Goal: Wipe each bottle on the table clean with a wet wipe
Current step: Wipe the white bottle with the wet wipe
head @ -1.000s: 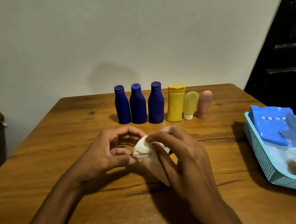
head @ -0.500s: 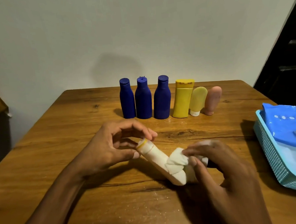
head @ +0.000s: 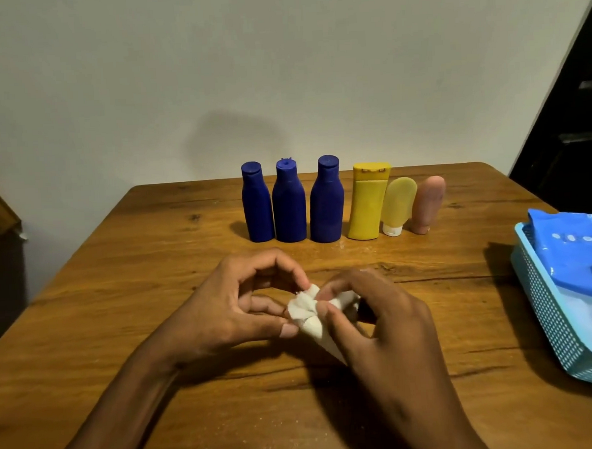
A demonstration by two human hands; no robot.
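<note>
Pinching the cream bottle (head: 319, 333) steady, left hand (head: 230, 310) fingers brace its cap while right hand (head: 378, 323) fingers grip the wet wipe (head: 304, 308) around it.

Dim, warm light; soft shadows

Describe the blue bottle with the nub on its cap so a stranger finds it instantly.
On the wooden table, a row of bottles stands near the wall. The middle blue bottle of three is the one; only its cap has small raised nubs.
</note>
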